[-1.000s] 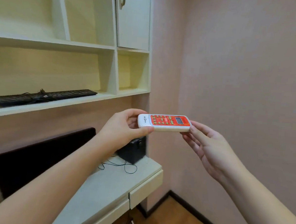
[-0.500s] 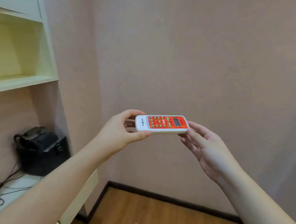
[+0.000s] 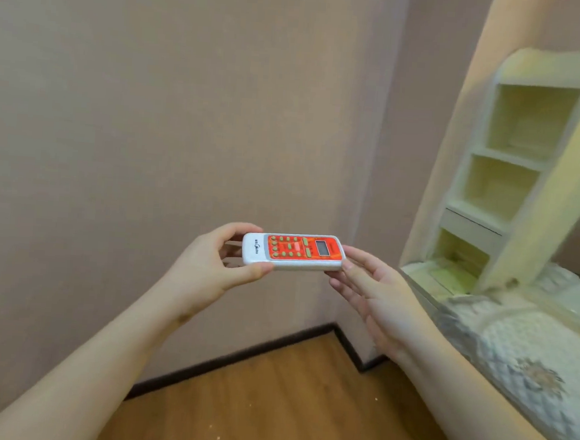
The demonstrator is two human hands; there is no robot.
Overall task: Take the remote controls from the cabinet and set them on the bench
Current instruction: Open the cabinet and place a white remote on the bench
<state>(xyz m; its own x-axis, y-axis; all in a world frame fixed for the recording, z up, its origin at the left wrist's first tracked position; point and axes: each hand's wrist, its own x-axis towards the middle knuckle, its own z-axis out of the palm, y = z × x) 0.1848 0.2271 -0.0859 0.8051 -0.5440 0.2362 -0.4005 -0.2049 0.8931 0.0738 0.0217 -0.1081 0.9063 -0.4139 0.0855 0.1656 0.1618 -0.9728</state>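
Pale pink walls and a wooden floor (image 3: 286, 401) fill my view. My left hand (image 3: 209, 269) pinches one end of the small white-and-orange plastic remote control (image 3: 291, 251) in mid-air; my right hand (image 3: 366, 287), fingers loose, props the other end. It looks light, rigid and smooth, best gripped along its long edges.

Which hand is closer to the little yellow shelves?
The right hand. It is on the side of the remote facing the shelves; the left hand holds the far end.

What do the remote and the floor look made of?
Remote: probably plastic, with a smooth white shell, an orange face, pale buttons and a small grey screen. Floor: looks like wood or wood-look laminate, with warm brown grain and a slight sheen.
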